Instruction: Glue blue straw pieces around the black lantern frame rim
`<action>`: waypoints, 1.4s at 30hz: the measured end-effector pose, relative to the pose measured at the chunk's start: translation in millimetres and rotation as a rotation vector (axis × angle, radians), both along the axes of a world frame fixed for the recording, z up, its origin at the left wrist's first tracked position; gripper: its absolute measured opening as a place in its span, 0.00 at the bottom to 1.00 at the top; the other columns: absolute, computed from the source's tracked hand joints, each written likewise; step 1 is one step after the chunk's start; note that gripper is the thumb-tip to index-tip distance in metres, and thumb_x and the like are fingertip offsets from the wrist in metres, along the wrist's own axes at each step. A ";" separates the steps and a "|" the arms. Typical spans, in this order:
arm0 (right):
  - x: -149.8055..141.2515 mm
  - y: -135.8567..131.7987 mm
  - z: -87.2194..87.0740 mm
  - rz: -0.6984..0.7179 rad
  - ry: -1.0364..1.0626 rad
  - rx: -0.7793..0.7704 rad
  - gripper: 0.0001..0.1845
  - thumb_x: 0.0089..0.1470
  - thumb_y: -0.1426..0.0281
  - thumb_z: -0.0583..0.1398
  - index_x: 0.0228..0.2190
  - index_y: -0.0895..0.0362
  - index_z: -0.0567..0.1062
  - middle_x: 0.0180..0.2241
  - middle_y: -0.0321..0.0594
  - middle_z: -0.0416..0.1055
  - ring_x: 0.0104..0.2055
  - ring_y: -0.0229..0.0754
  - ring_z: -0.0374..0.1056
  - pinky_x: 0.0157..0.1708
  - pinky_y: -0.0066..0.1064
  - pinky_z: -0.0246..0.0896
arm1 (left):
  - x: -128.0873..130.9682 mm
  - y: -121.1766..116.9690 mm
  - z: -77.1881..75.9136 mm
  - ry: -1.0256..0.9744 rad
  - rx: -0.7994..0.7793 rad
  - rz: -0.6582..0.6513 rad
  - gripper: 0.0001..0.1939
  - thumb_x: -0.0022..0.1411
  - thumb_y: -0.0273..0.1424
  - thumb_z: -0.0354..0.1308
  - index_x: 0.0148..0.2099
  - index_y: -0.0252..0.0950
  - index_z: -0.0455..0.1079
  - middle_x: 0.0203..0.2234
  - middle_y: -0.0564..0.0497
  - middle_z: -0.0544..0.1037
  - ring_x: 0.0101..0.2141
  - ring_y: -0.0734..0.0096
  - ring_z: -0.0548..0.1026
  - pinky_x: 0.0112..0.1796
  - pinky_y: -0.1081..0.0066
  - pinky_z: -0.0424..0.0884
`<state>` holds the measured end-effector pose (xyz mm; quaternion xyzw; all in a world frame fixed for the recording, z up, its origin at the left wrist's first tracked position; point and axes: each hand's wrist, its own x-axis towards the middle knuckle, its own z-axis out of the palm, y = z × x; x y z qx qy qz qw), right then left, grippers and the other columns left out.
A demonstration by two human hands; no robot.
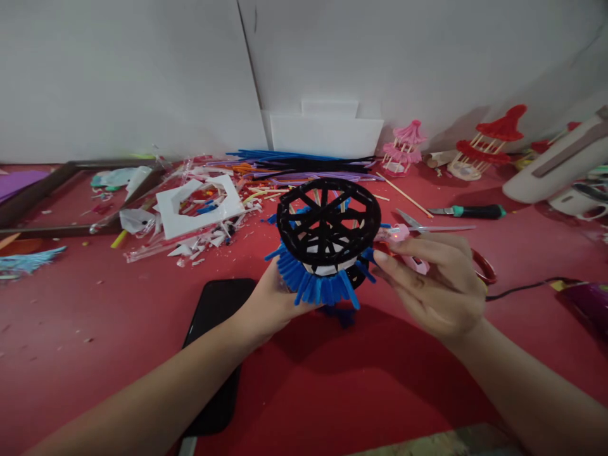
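My left hand is wrapped round the lower left side of a small craft model, its fingers mostly hidden behind it. Black fuzzy pipe cleaners form a spoked wheel-like frame at its top. Below that, short blue pipe cleaner pieces make a fringe. At the model's right edge my right hand is pinched on one blue pipe cleaner piece. Just behind these fingers is a pink object with a small orange glow, partly covered by the hand; its kind is unclear.
A black phone lies by my left forearm. Scraps and a white cut-out board are at left, pipe cleaners at the back. Behind right stand pink and red tiered models, a craft knife and red-handled scissors.
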<state>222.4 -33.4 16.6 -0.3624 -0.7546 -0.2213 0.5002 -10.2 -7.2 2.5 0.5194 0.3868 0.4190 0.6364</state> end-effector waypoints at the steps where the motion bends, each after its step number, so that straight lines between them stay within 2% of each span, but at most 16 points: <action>1: -0.2 -0.3 1.1 0.002 -0.001 0.006 0.17 0.52 0.81 0.71 0.40 0.48 0.82 0.37 0.35 0.78 0.38 0.41 0.75 0.37 0.38 0.75 | 0.0 -0.1 1.2 0.003 -0.003 -0.010 0.31 0.42 0.37 0.81 0.49 0.39 0.76 0.47 0.40 0.86 0.50 0.42 0.83 0.53 0.49 0.79; 5: 1.9 -3.0 1.9 0.014 -0.032 0.040 0.17 0.50 0.82 0.73 0.37 0.50 0.82 0.36 0.34 0.77 0.37 0.40 0.73 0.33 0.35 0.74 | 0.8 -0.2 2.7 -0.015 0.002 -0.024 0.30 0.40 0.37 0.82 0.46 0.40 0.76 0.42 0.43 0.87 0.46 0.44 0.84 0.50 0.50 0.80; 12: 10.6 -6.7 -6.8 0.024 -0.078 0.050 0.21 0.47 0.81 0.74 0.41 0.49 0.82 0.41 0.37 0.75 0.41 0.44 0.72 0.36 0.39 0.76 | -0.9 -0.5 -0.1 -0.074 0.011 -0.047 0.26 0.43 0.34 0.81 0.44 0.40 0.78 0.42 0.42 0.86 0.49 0.42 0.82 0.52 0.46 0.79; 17: 9.1 -7.1 -5.9 0.010 -0.073 0.038 0.20 0.49 0.80 0.73 0.41 0.48 0.82 0.40 0.36 0.75 0.41 0.43 0.72 0.38 0.39 0.77 | -0.3 -0.1 1.3 -0.048 0.010 -0.041 0.28 0.40 0.34 0.82 0.44 0.40 0.76 0.42 0.43 0.87 0.45 0.45 0.84 0.51 0.49 0.80; 23: 6.1 -5.5 -2.8 0.013 -0.057 0.023 0.17 0.52 0.80 0.72 0.39 0.49 0.81 0.40 0.36 0.75 0.40 0.43 0.73 0.39 0.38 0.75 | 0.5 -1.8 0.4 -0.050 -0.036 -0.020 0.29 0.39 0.33 0.82 0.44 0.39 0.77 0.43 0.44 0.87 0.45 0.47 0.85 0.50 0.54 0.80; 26: 6.3 -4.9 -1.9 0.041 -0.056 -0.044 0.18 0.55 0.82 0.68 0.42 0.49 0.80 0.43 0.37 0.75 0.43 0.43 0.73 0.43 0.39 0.73 | 2.3 -2.1 0.7 -0.109 -0.099 0.002 0.25 0.41 0.33 0.82 0.42 0.39 0.79 0.41 0.46 0.88 0.45 0.49 0.85 0.52 0.56 0.79; 30: 0.5 -4.0 -6.3 0.102 -0.036 -0.181 0.13 0.59 0.82 0.64 0.42 0.55 0.78 0.40 0.40 0.75 0.41 0.41 0.71 0.42 0.37 0.69 | 6.7 3.3 1.6 -0.232 -0.195 0.177 0.26 0.40 0.31 0.83 0.43 0.40 0.80 0.39 0.50 0.87 0.43 0.58 0.85 0.50 0.62 0.79; 34: -12.1 -0.1 -22.1 0.111 -0.174 -0.472 0.06 0.65 0.77 0.60 0.41 0.57 0.77 0.38 0.41 0.77 0.39 0.42 0.70 0.42 0.37 0.69 | 9.0 10.4 1.1 -0.284 -0.186 0.319 0.27 0.37 0.27 0.83 0.41 0.40 0.79 0.36 0.53 0.87 0.39 0.67 0.84 0.49 0.67 0.78; 37: -17.9 3.7 -35.3 0.058 -0.246 -0.658 0.06 0.65 0.73 0.60 0.41 0.58 0.78 0.39 0.45 0.78 0.40 0.46 0.71 0.43 0.41 0.71 | 9.3 11.1 0.6 -0.303 -0.210 0.310 0.28 0.36 0.27 0.84 0.40 0.40 0.79 0.34 0.55 0.86 0.36 0.71 0.83 0.47 0.69 0.79; 42: -17.3 5.7 -44.8 0.022 -0.248 -0.729 0.07 0.64 0.74 0.59 0.39 0.59 0.78 0.37 0.45 0.76 0.40 0.49 0.72 0.42 0.43 0.73 | 9.2 5.5 3.0 -0.281 -0.336 0.166 0.26 0.36 0.28 0.84 0.39 0.38 0.79 0.35 0.52 0.87 0.36 0.68 0.84 0.42 0.68 0.80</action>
